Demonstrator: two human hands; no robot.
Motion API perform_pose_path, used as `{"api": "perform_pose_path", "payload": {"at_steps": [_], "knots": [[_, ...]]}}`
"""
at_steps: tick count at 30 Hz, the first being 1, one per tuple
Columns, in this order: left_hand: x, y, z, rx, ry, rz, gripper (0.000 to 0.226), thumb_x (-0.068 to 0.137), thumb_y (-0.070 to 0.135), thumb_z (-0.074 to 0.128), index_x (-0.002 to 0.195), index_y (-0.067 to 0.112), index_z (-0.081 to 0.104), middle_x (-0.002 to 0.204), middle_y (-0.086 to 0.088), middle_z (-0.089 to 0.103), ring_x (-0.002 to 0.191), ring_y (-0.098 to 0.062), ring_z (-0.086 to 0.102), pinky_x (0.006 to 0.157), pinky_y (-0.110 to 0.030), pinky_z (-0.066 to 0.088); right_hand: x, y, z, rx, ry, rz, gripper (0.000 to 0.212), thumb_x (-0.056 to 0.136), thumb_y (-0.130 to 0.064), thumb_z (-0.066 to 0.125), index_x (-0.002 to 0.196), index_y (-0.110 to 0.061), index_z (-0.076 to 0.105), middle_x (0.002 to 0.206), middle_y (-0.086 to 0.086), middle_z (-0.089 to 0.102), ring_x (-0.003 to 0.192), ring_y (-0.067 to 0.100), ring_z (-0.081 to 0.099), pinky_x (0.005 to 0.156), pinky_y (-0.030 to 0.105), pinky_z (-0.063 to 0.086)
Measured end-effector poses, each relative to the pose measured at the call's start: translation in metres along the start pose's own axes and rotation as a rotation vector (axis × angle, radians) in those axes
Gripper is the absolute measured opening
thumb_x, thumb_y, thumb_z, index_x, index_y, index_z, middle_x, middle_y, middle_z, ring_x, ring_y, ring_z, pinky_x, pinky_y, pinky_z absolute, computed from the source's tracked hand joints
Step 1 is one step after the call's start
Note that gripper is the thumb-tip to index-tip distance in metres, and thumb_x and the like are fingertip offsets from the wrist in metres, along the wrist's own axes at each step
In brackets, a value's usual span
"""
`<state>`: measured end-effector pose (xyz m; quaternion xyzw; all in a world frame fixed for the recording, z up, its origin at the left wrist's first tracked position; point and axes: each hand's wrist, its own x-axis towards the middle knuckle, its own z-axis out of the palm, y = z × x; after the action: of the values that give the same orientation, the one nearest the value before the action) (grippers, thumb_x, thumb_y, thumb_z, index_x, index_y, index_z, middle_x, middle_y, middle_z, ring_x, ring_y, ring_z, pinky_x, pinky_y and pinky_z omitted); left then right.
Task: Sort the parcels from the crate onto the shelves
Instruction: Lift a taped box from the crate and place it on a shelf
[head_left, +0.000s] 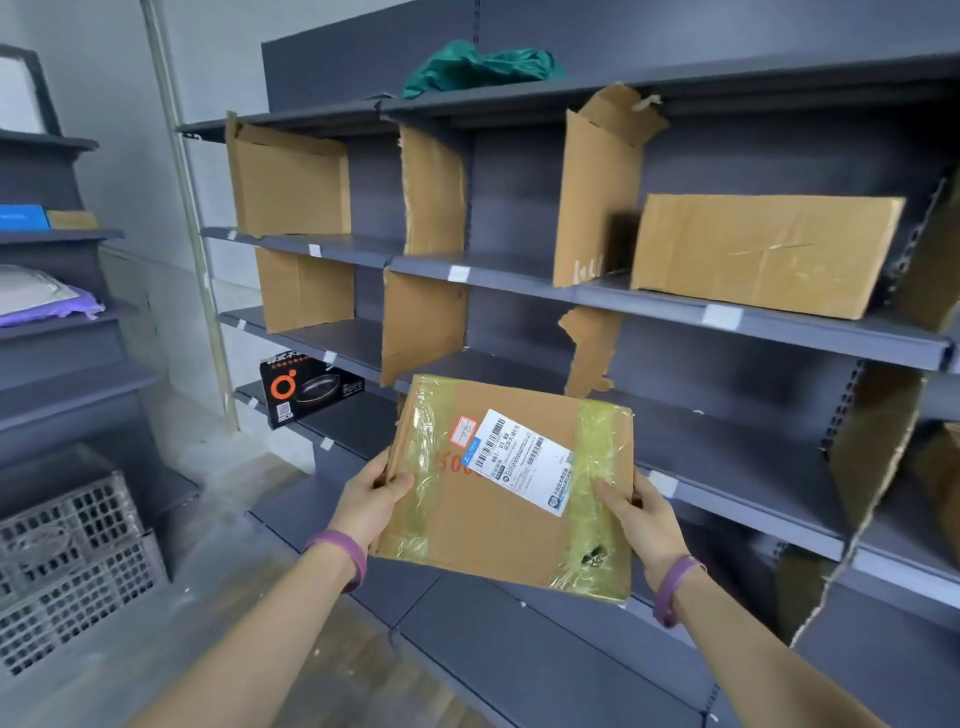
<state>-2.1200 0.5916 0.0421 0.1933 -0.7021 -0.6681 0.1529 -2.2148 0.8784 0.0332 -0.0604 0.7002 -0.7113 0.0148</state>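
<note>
Parcel: a flat, brown cardboard parcel (506, 488) with two bands of yellowish clear tape and a white barcode label. It is held in the air between both hands, in front of the dark grey metal shelving unit (675, 306). It rests on no board.

- Orientation: the broad labelled face is turned up toward the person. The far edge points at the shelves and sits level with the front edge of a middle board. Whether it touches that board cannot be told.
- Axis: the outline is close to square, so no long axis is clear. The tape bands run from far edge to near edge. The label lies slantwise, from upper left to lower right. The near right corner hangs lower than the near left.

Left hand (371, 499): grips the parcel's left edge with the thumb pressed on the top face. The other fingers are hidden under the parcel.

Right hand (641, 512): grips the right edge with the thumb laid along the right tape band. The remaining fingers curl behind the edge and are mostly out of sight. Each wrist carries a purple band.

Surroundings:
- A large brown cardboard box (763, 254) sits at the right end of an upper board.
- Torn cardboard sheets stand upright as dividers.
- A black printed carton with an orange ring (306, 389) stands at the left end of a low board.
- A green crumpled cloth (478, 70) lies on the top board.
- A grey perforated plastic crate (72, 561) sits on the floor, well to the left.
</note>
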Motion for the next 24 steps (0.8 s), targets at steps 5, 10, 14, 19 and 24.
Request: {"api": "perform_pose_path", "payload": {"at_steps": [5, 10, 14, 19, 24], "knots": [[0.033, -0.001, -0.053, -0.006, 0.017, -0.018, 0.035, 0.094, 0.018, 0.058, 0.120, 0.041, 0.058, 0.113, 0.008, 0.068, 0.104, -0.020, 0.065, 0.098, -0.046, 0.049, 0.015, -0.007, 0.064, 0.011, -0.013, -0.004, 0.022, 0.089, -0.019, 0.067, 0.110, -0.024, 0.064, 0.099, -0.007, 0.072, 0.085, 0.010, 0.069, 0.065, 0.020, 0.051], [0.079, 0.014, -0.085, 0.001, 0.022, 0.039, 0.035, 0.095, 0.017, 0.057, 0.116, 0.045, 0.059, 0.113, 0.011, 0.068, 0.105, -0.016, 0.064, 0.099, -0.042, 0.048, 0.050, -0.017, 0.113, 0.014, -0.022, -0.044, 0.027, 0.089, -0.019, 0.067, 0.115, -0.025, 0.063, 0.103, -0.008, 0.071, 0.087, 0.008, 0.068, 0.066, 0.017, 0.051], [0.124, 0.030, -0.096, 0.016, 0.031, 0.078, 0.034, 0.094, 0.017, 0.057, 0.109, 0.048, 0.057, 0.112, 0.013, 0.066, 0.105, -0.013, 0.063, 0.099, -0.039, 0.048, 0.089, -0.025, 0.142, 0.016, -0.018, -0.087, 0.028, 0.088, -0.020, 0.067, 0.116, -0.024, 0.063, 0.100, -0.009, 0.070, 0.086, 0.008, 0.067, 0.068, 0.018, 0.052], [0.197, 0.051, -0.094, 0.045, -0.016, 0.120, 0.033, 0.095, 0.021, 0.057, 0.120, 0.042, 0.056, 0.115, 0.012, 0.065, 0.108, -0.015, 0.061, 0.101, -0.041, 0.046, 0.148, -0.034, 0.165, 0.038, 0.051, -0.136, 0.022, 0.088, -0.023, 0.068, 0.108, -0.031, 0.063, 0.097, -0.009, 0.071, 0.085, 0.011, 0.068, 0.071, 0.026, 0.052], [0.258, 0.062, -0.083, 0.061, -0.096, 0.110, 0.034, 0.096, 0.017, 0.054, 0.123, 0.038, 0.055, 0.110, 0.012, 0.066, 0.101, -0.013, 0.063, 0.095, -0.036, 0.050, 0.188, -0.030, 0.175, 0.048, 0.114, -0.113, 0.017, 0.089, -0.024, 0.067, 0.104, -0.029, 0.065, 0.092, -0.006, 0.074, 0.081, 0.016, 0.072, 0.070, 0.030, 0.056]]}}
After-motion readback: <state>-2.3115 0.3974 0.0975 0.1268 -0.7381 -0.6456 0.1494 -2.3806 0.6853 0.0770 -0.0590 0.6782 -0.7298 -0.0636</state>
